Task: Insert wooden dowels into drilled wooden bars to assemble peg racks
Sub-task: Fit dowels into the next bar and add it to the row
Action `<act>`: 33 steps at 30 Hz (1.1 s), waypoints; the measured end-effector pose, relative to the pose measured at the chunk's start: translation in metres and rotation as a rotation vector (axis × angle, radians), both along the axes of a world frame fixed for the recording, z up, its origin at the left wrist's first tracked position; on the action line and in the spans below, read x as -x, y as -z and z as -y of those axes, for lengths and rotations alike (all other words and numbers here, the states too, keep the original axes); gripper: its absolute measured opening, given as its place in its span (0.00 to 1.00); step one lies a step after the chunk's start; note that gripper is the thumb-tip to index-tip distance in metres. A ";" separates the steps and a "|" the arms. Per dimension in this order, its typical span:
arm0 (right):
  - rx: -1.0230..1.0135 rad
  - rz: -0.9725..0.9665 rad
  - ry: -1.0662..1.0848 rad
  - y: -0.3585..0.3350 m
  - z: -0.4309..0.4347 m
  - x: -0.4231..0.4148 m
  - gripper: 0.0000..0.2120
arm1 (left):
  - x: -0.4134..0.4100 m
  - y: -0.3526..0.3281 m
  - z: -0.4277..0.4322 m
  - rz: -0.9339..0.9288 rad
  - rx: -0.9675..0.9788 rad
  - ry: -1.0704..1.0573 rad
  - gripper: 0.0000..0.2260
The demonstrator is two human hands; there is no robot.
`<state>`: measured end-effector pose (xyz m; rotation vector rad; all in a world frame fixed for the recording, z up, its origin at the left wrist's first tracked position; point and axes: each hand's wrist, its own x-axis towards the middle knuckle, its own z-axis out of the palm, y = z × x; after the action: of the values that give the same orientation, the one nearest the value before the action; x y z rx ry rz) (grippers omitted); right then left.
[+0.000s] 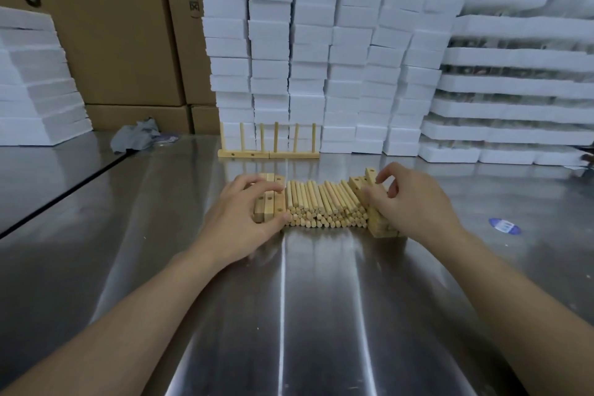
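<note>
Dowels (324,206): one pile, uncountable, mid-desk (289,299) between the bar stacks.
Left hand (244,219): grip curled round left bars (273,199), three showing.
Right hand (414,202): grip curled on right bars (360,183).
Racks (268,151): two, three pegs each, far edge.

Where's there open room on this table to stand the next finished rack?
Bare steel lies between the finished racks and the dowel pile, left of the left hand, right of the right hand, and widest between the forearms. Crowded: bars flank the pile; foam blocks wall the back.
</note>
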<state>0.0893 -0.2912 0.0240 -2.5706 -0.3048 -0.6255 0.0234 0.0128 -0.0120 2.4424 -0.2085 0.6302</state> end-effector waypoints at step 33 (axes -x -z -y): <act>0.290 -0.017 -0.250 -0.026 -0.014 0.027 0.08 | -0.007 -0.003 -0.004 0.081 0.449 -0.042 0.10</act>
<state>0.0620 -0.2774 0.0503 -2.7445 -0.7465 -0.4967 0.0308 0.0171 -0.0090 1.9962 -0.0409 0.7098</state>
